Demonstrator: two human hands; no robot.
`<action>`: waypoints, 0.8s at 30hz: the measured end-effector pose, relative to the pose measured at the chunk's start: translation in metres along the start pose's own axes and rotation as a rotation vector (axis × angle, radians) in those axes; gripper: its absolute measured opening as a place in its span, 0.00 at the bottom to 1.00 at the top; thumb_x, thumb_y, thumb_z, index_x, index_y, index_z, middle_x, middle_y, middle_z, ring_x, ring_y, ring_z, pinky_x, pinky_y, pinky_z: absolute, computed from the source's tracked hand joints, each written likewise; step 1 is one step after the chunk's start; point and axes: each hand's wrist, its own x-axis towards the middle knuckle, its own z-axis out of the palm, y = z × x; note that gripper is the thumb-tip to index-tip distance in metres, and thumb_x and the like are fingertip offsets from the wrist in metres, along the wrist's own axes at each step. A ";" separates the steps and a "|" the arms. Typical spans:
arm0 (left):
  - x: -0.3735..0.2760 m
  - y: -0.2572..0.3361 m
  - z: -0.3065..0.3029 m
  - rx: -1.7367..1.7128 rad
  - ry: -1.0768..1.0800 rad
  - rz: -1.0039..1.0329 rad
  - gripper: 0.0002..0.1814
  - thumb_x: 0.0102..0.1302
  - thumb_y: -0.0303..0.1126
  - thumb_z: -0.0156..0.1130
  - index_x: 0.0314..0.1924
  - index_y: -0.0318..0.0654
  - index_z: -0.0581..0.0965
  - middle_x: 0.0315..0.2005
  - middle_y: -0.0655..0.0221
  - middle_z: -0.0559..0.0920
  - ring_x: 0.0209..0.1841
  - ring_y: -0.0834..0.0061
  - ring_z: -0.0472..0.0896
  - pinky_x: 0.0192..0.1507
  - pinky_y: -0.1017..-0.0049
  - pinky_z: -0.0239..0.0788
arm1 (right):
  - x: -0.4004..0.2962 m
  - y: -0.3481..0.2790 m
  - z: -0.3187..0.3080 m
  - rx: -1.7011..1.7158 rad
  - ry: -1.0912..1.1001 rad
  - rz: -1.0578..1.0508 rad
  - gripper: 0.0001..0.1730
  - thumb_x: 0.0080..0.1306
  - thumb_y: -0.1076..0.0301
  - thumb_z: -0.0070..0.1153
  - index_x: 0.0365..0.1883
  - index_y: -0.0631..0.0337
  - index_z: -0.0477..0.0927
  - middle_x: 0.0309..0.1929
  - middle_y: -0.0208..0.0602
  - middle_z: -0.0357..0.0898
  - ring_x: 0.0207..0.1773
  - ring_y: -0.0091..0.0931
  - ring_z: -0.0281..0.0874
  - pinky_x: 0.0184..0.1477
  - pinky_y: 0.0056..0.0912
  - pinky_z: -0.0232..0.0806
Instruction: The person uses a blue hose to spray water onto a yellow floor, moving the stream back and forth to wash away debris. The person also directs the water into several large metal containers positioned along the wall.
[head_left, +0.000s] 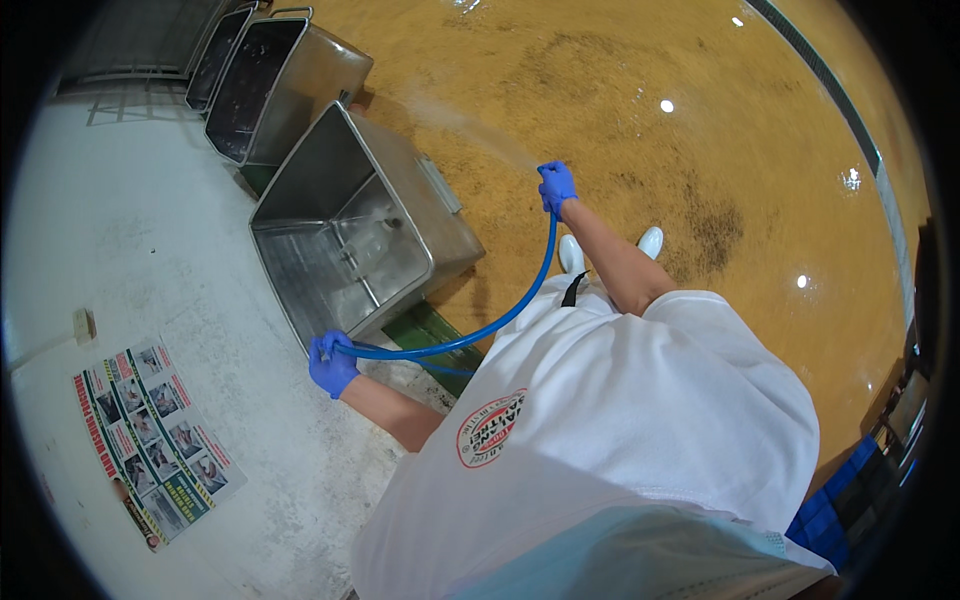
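Observation:
My right hand (557, 187), in a blue glove, grips the end of a blue hose (525, 296). Water sprays from it towards the upper left, over the wet floor behind the steel bin. My left hand (333, 364), gloved too, holds a farther part of the hose at the near corner of an open stainless steel bin (450, 244). The hose hangs in a curve between my hands. Inside the bin, a translucent object, perhaps a plastic container (369, 251), lies near the bottom; its exact kind is unclear.
More steel bins (315, 82) stand at the upper left along the white wall (187, 247). A poster (154, 442) hangs on that wall. The yellow-brown floor (622, 97) is wet with dark patches. A drain channel (825, 71) crosses the far right. Blue crates or mats (832, 491) lie lower right.

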 end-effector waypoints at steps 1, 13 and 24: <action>-0.002 -0.004 0.004 0.002 0.014 -0.011 0.06 0.53 0.21 0.50 0.23 0.38 0.64 0.16 0.71 0.60 0.16 0.79 0.58 0.17 0.80 0.52 | -0.001 0.000 -0.001 0.014 0.020 -0.016 0.07 0.59 0.65 0.43 0.35 0.52 0.68 0.11 0.34 0.62 0.07 0.24 0.55 0.08 0.29 0.46; -0.021 -0.020 0.017 0.018 0.073 0.014 0.06 0.53 0.21 0.50 0.23 0.38 0.63 0.15 0.71 0.59 0.15 0.78 0.57 0.16 0.80 0.51 | -0.009 0.015 -0.017 -0.018 0.048 0.059 0.06 0.59 0.65 0.42 0.34 0.52 0.67 0.11 0.35 0.62 0.07 0.24 0.55 0.08 0.29 0.47; -0.009 -0.029 0.021 0.088 0.058 0.015 0.08 0.53 0.22 0.49 0.20 0.39 0.62 0.13 0.72 0.59 0.13 0.79 0.56 0.16 0.80 0.50 | 0.002 0.026 -0.050 0.129 0.264 -0.043 0.04 0.59 0.66 0.42 0.33 0.50 0.65 0.08 0.34 0.59 0.05 0.24 0.52 0.06 0.28 0.45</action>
